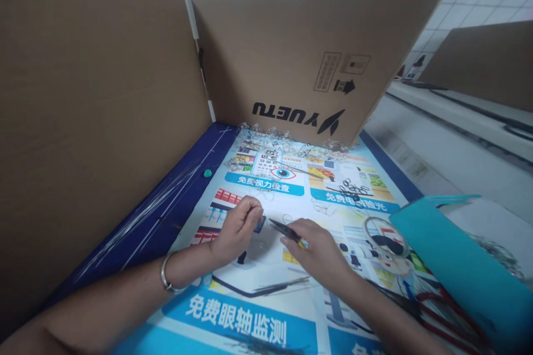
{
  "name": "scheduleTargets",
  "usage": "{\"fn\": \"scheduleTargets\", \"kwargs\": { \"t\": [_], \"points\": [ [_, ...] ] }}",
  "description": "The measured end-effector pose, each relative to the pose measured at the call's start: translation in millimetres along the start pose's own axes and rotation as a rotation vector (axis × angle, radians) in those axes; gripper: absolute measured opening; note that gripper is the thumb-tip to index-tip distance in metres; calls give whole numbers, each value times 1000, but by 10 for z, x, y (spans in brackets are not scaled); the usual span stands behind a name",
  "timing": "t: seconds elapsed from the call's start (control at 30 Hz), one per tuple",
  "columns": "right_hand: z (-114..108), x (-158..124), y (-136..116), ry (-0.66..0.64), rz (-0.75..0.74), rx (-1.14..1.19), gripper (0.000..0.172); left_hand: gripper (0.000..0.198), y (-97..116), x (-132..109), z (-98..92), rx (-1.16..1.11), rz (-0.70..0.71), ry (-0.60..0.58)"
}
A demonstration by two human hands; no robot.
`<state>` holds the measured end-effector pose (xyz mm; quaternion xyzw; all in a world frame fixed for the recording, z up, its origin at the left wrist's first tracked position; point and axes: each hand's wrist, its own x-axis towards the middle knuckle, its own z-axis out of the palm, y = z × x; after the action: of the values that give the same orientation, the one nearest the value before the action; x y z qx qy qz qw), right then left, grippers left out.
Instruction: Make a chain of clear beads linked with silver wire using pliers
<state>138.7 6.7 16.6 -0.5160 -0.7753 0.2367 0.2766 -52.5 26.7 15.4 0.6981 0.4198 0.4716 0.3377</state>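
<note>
Far left: cardboard [104,94]. Pale strands [141,219], green bit [207,173] on blue worktop [189,177]. Next, silver bangle [164,273], then left hand [236,231] with fingers [253,212] curled tight above printed sheet [266,266]; cannot tell whether gripping anything. Nearer, dark wires [283,287] flat on sheet. Just beside left fingers: pliers [287,230], pointing left, held in wrapped fingers of right hand [320,248]. Farther right: black pieces [352,191] on sheet. Far right: red handles [435,295] beside turquoise cover [449,260].
</note>
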Motion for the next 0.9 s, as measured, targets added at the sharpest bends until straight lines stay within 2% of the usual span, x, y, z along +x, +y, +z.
{"fn": "scheduleTargets", "kwargs": {
  "t": [0.13,0.33,0.53,0.9],
  "points": [
    [-29,-1,9,-22,-28,-86,14,23,17,2,-19,10,25,13],
    [162,-24,-76,27,50,165,12,23,27,8,34,-89,-61,29],
    [239,-29,-128,43,57,214,17,23,39,0,64,-170,-132,12],
    [175,-41,-130,4,157,345,16,22,23,-2,11,4,20,-86]
  ]
}}
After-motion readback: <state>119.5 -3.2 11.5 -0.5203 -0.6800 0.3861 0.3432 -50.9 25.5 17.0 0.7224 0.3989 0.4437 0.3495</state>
